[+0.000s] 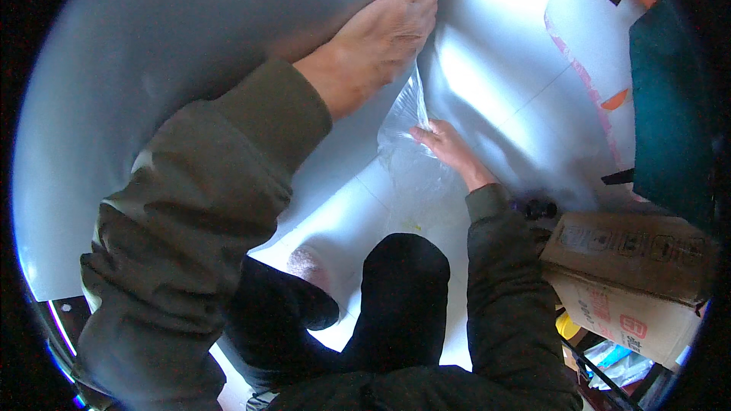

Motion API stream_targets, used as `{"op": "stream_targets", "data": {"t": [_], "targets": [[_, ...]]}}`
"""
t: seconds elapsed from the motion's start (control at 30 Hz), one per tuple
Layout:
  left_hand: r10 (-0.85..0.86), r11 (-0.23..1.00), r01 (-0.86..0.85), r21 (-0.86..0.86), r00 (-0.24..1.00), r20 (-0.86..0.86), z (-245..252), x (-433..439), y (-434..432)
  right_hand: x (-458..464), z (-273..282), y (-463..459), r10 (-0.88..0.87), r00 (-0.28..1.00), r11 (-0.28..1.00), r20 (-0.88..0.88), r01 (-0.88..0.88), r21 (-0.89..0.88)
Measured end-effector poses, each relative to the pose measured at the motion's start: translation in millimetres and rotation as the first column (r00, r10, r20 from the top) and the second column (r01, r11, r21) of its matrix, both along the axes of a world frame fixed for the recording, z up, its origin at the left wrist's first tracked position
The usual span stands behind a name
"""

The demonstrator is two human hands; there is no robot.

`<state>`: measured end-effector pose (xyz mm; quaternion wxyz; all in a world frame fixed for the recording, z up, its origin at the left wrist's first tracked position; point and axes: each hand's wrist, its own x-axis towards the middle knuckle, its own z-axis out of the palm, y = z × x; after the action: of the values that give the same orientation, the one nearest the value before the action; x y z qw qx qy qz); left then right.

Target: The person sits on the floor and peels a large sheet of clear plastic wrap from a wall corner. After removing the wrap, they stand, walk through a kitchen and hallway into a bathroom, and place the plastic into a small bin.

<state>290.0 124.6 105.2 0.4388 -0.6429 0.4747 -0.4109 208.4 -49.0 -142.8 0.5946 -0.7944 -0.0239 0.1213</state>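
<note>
A sheet of thin, clear plastic film (402, 108) hangs in pleats beside the right edge of a large smooth grey panel (200, 17). My left hand (388, 40) is closed at that edge, and the film runs up to its underside. Its fingertips are hidden, so their exact grip on film or panel edge is unclear. Lower and to the right, my right hand (448, 142) pinches the film between thumb and fingers. Part of the film falls below this hand, see-through against the floor.
A cardboard box (622, 291) with printing stands at right, above a dark rack (605, 379) holding plastic bags (619, 362) and a yellow item (567, 325). A dark green flat object (671, 108) is at far right. My knees (406, 279) are below the hands, over the pale floor (514, 85).
</note>
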Motion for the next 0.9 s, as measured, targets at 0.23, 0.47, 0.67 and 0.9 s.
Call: {"op": "stream_targets", "data": {"t": [0.23, 0.47, 0.67, 0.9], "targets": [[-0.028, 0.999, 0.028, -0.023, 1.000, -0.010, -7, 8, 16, -12, 2, 8, -0.061, 0.997, 0.996, -0.040, 0.059, -0.060], [-0.013, 1.000, 0.013, 0.000, 1.000, 0.001, -8, 15, 8, -21, -24, 12, -0.190, 0.976, 0.978, 0.103, 0.197, -0.067], [0.048, 0.999, -0.049, 0.001, 0.994, -0.103, -15, 14, -5, -18, -6, 8, -0.138, 0.989, 0.989, 0.050, 0.141, -0.052], [0.071, 0.995, -0.057, 0.083, 0.983, -0.171, -8, 18, -22, -4, -1, -23, -0.763, 0.633, 0.554, -0.133, 0.746, 0.371]]}}
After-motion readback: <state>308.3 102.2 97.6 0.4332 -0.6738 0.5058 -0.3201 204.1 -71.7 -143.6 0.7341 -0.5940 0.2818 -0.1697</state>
